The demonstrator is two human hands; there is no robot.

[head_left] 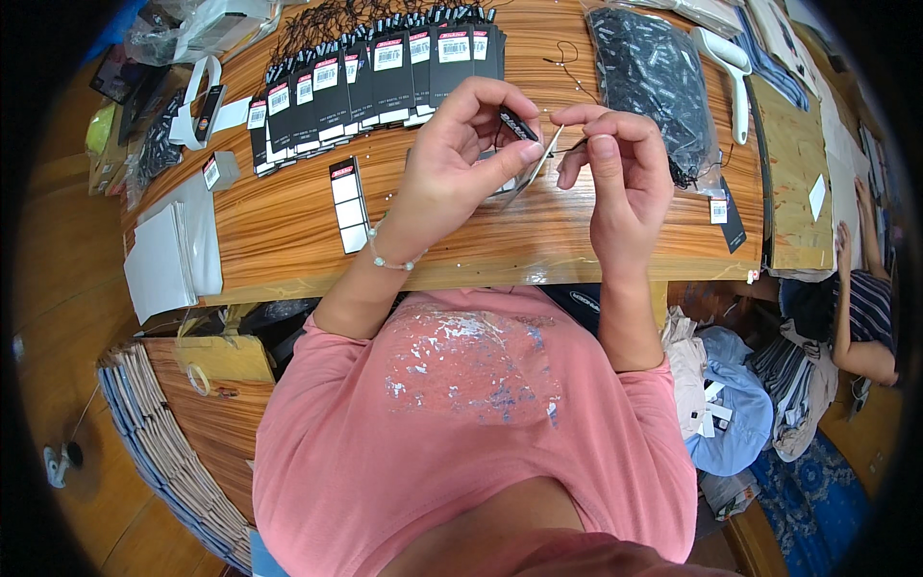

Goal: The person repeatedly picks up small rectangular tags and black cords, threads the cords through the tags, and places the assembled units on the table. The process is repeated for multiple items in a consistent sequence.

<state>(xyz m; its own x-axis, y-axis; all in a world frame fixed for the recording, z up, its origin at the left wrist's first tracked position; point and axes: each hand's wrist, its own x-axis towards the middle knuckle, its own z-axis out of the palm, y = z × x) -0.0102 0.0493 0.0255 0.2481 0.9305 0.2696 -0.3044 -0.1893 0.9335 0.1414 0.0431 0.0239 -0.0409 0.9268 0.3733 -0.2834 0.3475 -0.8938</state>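
Observation:
Above the table, my left hand (460,159) pinches a black string seal (516,125) and a hang tag (544,162) seen nearly edge-on between thumb and fingers. Facing it, my right hand (630,178) has its fingertips closed on the thin black cord (575,147) beside the tag. How the cord passes through the tag is too small to tell. Just beyond my left hand, overlapping black hang tags (389,82) with white barcode stickers and corded seals lie in a row. A black strip with white label panels (350,207) lies left of my left wrist.
A clear bag (646,87) of black string seals lies at the far right, beside a white handled tool (731,82). At left are white sheets (162,255) and a small label stack (221,171). Folded garments (178,452) stand lower left. Another person's arm (846,308) shows at right.

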